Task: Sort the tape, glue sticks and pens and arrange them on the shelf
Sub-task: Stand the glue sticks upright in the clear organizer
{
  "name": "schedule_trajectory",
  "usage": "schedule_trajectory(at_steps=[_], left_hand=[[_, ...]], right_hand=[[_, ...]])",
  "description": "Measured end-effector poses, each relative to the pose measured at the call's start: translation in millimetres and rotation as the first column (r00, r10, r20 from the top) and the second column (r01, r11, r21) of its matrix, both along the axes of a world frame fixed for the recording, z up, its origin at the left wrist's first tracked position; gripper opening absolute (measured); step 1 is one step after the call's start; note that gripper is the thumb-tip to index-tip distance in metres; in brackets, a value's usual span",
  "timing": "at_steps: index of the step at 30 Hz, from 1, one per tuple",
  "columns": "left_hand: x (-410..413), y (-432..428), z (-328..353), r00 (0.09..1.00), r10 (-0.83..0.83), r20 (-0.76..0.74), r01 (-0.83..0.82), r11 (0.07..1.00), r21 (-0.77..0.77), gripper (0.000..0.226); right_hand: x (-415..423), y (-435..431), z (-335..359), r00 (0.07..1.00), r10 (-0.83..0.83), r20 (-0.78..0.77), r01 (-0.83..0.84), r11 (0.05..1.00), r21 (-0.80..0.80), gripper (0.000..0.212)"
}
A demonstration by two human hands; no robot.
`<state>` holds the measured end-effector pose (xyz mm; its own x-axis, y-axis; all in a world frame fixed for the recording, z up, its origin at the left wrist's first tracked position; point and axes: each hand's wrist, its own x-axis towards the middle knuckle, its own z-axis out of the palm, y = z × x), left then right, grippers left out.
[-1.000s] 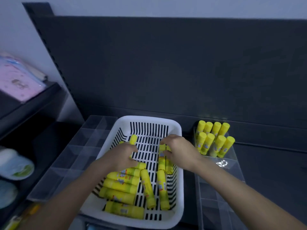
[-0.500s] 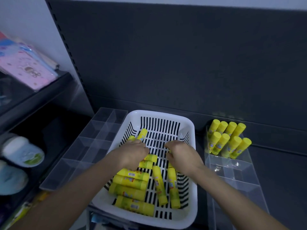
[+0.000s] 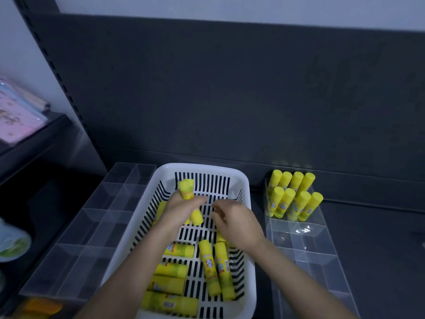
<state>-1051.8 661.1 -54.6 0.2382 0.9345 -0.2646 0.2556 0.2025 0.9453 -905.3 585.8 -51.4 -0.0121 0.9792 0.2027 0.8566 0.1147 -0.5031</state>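
Glue sticks (image 3: 208, 268) lie flat in the near half of the white basket (image 3: 202, 167), some crosswise, two lengthwise. A clear left tray (image 3: 92, 226) and a right tray (image 3: 305, 245) flank it. In the right tray eight sticks (image 3: 292, 196) stand leaning. Your left hand (image 3: 179, 210) grips two held sticks (image 3: 186, 189), one end pointing away. Your right hand (image 3: 234, 221) is curled beside it, and you cannot tell whether it holds anything.

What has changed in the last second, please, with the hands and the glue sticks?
The left hand, gripping glue sticks, has lifted off the pile. The right hand has left the lying sticks and come beside it; no stick shows in it. Unchanged: white basket, lying sticks, eight standing sticks in the clear organiser.
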Motion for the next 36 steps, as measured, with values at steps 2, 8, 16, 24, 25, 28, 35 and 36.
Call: schedule_trajectory(at_steps=[2, 8, 16, 24, 25, 28, 35, 36], left_hand=[[12.1, -6.1, 10.1, 0.924, 0.204, 0.324, -0.091, 0.938, -0.334, 0.022], [48.7, -23.1, 23.0, 0.821, 0.249, 0.514, -0.06, 0.933, -0.355, 0.029], [95.8, -52.0, 39.2, 0.92, -0.077, 0.385, 0.143, 0.979, -0.146, 0.063], [98.0, -63.4, 20.6, 0.959, -0.097, 0.265, 0.119, 0.991, -0.066, 0.024], [97.4, -64.4, 19.8, 0.961, -0.094, 0.26, 0.114, 0.991, -0.064, 0.023], [93.8, -66.4, 17.5, 0.955, -0.098, 0.279, 0.119, 0.991, -0.059, 0.019], [92.0, -67.3, 11.7, 0.956, -0.178, 0.232, 0.181, 0.983, 0.01, 0.016], [91.8, -67.2, 11.1, 0.957, -0.178, 0.23, 0.181, 0.983, 0.008, 0.016]], right_hand=[[0.6, -2.2, 5.7, 0.995, 0.008, -0.097, -0.009, 1.0, -0.01, 0.016], [9.9, -24.9, 22.6, 0.725, -0.127, -0.677, 0.018, 0.986, -0.165, 0.016], [56.9, -52.8, 41.0, 0.342, -0.206, -0.917, 0.232, 0.964, -0.13, 0.013], [111.1, -73.7, 47.6, 0.247, -0.24, -0.939, 0.496, 0.864, -0.09, 0.017], [115.9, -75.7, 46.6, 0.246, -0.252, -0.936, 0.521, 0.849, -0.092, 0.017], [126.2, -80.4, 40.7, 0.367, -0.346, -0.864, 0.546, 0.831, -0.1, 0.02], [115.9, -79.4, 22.7, 0.797, -0.484, -0.362, 0.497, 0.865, -0.063, 0.022], [112.6, -77.7, 19.9, 0.84, -0.459, -0.29, 0.462, 0.885, -0.062, 0.026]])
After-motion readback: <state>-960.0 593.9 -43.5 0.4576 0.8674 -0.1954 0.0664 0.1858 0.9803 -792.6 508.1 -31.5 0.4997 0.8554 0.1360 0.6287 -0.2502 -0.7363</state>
